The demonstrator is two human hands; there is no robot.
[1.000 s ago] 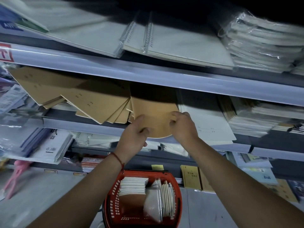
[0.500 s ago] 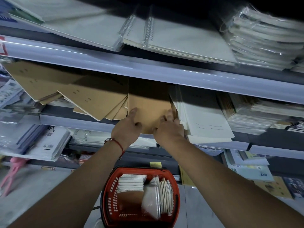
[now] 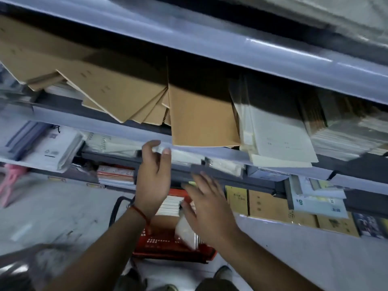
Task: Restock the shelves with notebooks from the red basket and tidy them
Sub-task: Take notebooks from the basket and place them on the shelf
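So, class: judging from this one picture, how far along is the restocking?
Done: a brown notebook lies on the shelf beside fanned brown ones. In hand: nothing; the left hand and right hand are empty. Left: the red basket holds notebooks, and the fanned stack needs squaring.

Dim light with deep shadow under the glossy grey metal shelf edge (image 3: 210, 45), which carries streaks of glare towards its right end, while motion blur smears the whole view, worst at the left edge and lower left corner.

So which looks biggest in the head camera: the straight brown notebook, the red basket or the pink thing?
1. Straight brown notebook
2. Red basket, partly hidden by arms, so unsure against the notebook
3. Pink thing, blurred and cut off
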